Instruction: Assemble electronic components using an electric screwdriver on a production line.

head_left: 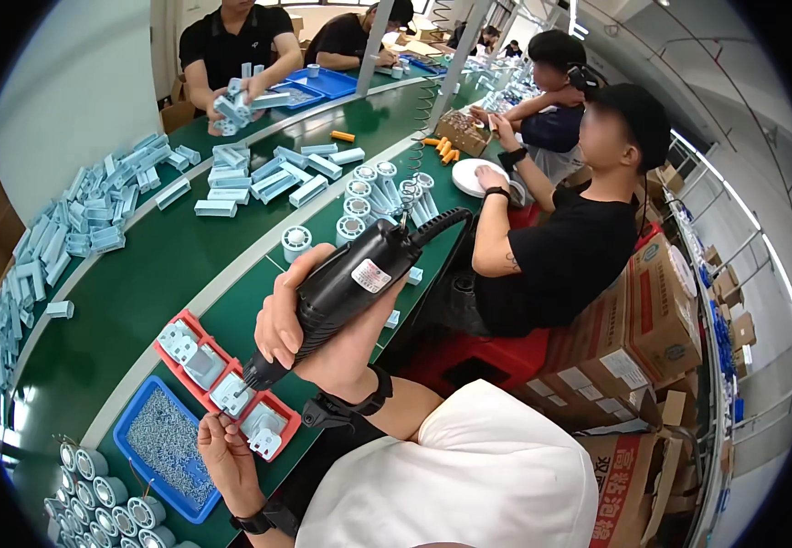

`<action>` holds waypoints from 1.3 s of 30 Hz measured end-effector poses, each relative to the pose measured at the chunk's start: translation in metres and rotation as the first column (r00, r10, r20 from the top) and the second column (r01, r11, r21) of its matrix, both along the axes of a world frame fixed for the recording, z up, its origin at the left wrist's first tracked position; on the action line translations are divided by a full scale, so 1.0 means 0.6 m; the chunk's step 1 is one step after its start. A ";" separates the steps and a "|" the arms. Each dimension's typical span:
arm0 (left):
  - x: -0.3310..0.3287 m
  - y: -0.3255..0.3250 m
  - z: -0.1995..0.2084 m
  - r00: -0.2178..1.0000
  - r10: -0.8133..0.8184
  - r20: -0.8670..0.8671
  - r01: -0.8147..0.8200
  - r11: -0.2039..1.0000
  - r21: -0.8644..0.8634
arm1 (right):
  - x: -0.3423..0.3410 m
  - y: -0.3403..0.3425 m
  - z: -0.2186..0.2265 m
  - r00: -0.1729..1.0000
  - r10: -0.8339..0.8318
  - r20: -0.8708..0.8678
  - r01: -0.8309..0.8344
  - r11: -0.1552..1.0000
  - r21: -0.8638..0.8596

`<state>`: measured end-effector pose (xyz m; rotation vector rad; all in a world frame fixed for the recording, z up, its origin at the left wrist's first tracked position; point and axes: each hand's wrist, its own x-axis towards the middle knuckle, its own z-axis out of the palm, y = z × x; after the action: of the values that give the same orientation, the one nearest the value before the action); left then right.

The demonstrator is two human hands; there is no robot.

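Note:
My right hand (346, 352) is wrapped round a black electric screwdriver (346, 288), tilted with its nose down to the left. A thick coiled cord leaves its upper end. The screwdriver's tip is over a light-blue plastic housing (232, 394) in the middle of a red fixture (204, 352); whether it touches cannot be made out. More light-blue parts (264, 427) sit in the fixture's other places. My left hand (230, 461) is pinched close beside the fixture's near edge, below the tip. Anything between those fingertips is too small to name.
A blue tray of small screws (163, 443) lies left of the fixture. Light-blue round fan-like units (108, 493) stand at lower left, with loose light-blue handle shells (95, 210) beyond. Co-workers sit at right and far side. Cardboard boxes (629, 320) are stacked at right.

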<state>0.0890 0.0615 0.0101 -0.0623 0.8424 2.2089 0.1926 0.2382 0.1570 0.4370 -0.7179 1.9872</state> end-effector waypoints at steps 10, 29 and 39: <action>-0.021 -0.029 -0.013 0.982 -0.103 -0.160 0.097 0.994 -0.046 | -0.018 -0.013 -0.004 0.998 0.054 -0.016 -0.055 0.998 -0.024; 0.013 -0.123 -0.011 0.989 -0.140 0.040 0.141 0.990 -0.024 | -0.010 0.002 0.020 0.990 -0.079 0.121 0.005 0.858 0.514; 0.015 -0.083 0.018 0.993 -0.120 -0.023 0.115 0.980 -0.160 | -0.027 -0.005 0.016 0.992 -0.109 0.071 0.053 0.840 0.540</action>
<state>0.0979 0.0119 0.0212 -0.0526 1.0132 2.0346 0.1766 0.2352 0.1665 0.6272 -1.3496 1.7136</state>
